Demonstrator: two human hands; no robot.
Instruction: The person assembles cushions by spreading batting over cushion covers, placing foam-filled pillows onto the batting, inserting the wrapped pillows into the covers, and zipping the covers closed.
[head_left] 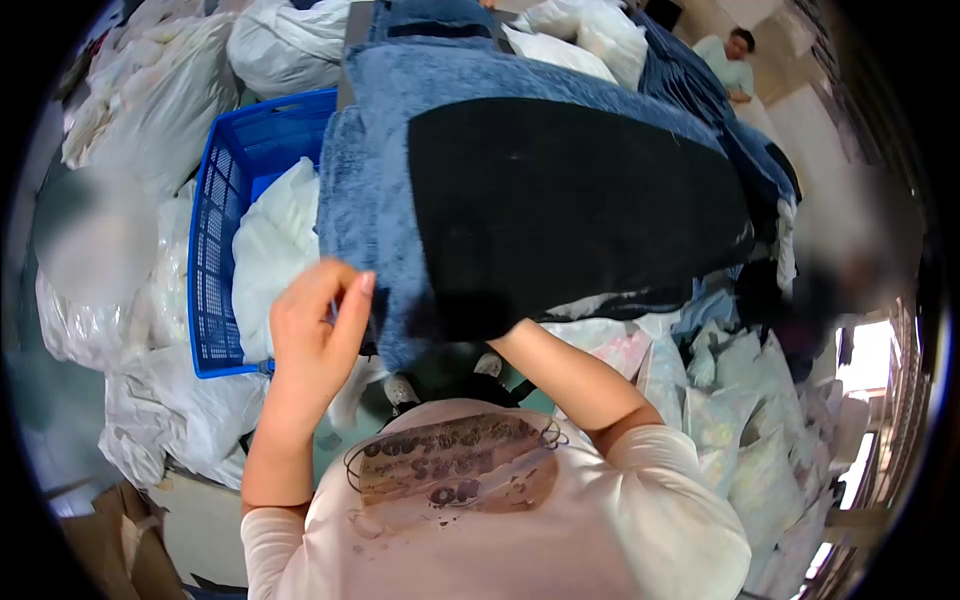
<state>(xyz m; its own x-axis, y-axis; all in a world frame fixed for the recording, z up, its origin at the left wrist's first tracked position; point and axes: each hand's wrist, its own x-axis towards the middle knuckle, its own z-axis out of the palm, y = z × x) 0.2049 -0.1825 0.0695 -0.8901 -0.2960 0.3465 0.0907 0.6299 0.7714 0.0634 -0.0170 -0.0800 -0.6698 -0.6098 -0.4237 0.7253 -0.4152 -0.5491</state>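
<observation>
A large black fabric panel (pixel 580 190) lies over fuzzy blue fabric (pixel 375 190) on the work surface in front of me. My left hand (pixel 315 310) is raised beside the left edge of the blue fabric. Its fingers are bent and slightly blurred, the thumb stands apart from them, and I see nothing held. My right hand (pixel 512 338) reaches beneath the near edge of the black panel. Only the part by the wrist shows; its fingers are hidden under the cloth.
On the left stands a blue plastic basket (pixel 203 240) containing a white bag (pixel 275 250). White sacks (pixel 175 110) crowd the left and back. More filled bags (pixel 740 430) lie at right. A person (pixel 728 65) is at the back right. Cardboard (pixel 115 540) sits lower left.
</observation>
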